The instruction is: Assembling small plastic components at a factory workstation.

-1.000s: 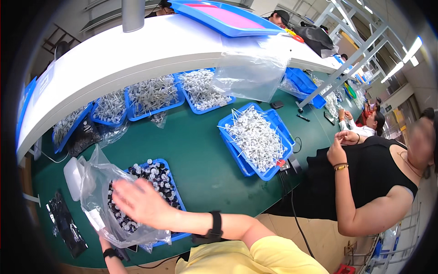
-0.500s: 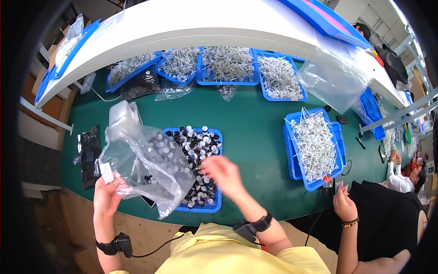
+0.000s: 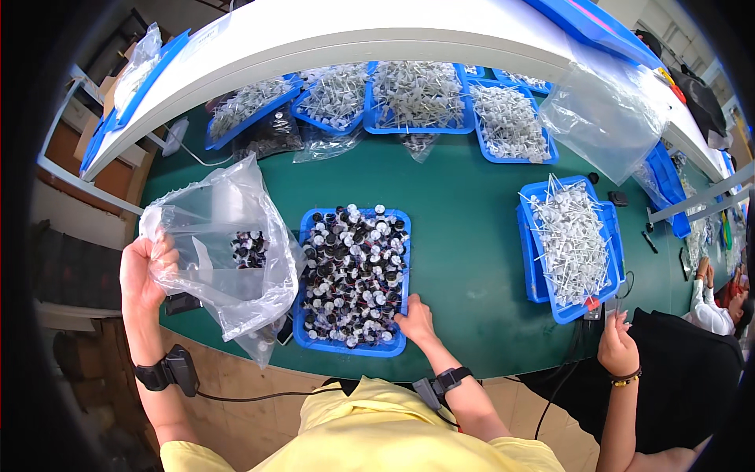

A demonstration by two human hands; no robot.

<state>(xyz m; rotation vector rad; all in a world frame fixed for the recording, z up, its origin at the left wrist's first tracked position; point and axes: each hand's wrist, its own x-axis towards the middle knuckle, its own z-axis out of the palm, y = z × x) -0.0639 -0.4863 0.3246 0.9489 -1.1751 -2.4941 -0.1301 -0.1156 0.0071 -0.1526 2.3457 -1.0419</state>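
My left hand (image 3: 148, 271) is closed round the gathered edge of a clear plastic bag (image 3: 259, 303), lifted over the bench left of a blue tray (image 3: 406, 263). A small cluster of black-and-white parts (image 3: 250, 249) shows through the bag's film. The tray is heaped with small round black and clear-white parts (image 3: 350, 275). At its right side, near the front corner, my right hand (image 3: 417, 321) grips the rim with its thumb over the edge; some of its fingers are hidden.
Blue trays of white stemmed parts (image 3: 417, 94) line the back beneath a white shelf (image 3: 377, 31). Another heaped tray (image 3: 570, 244) sits on stacked trays at right. A co-worker's hand (image 3: 619, 350) is beside it. A clear bag (image 3: 602, 118) hangs from the shelf.
My right hand has moved from over the parts to the tray's right rim. My left hand has drawn the bag left, off the tray, uncovering the parts.
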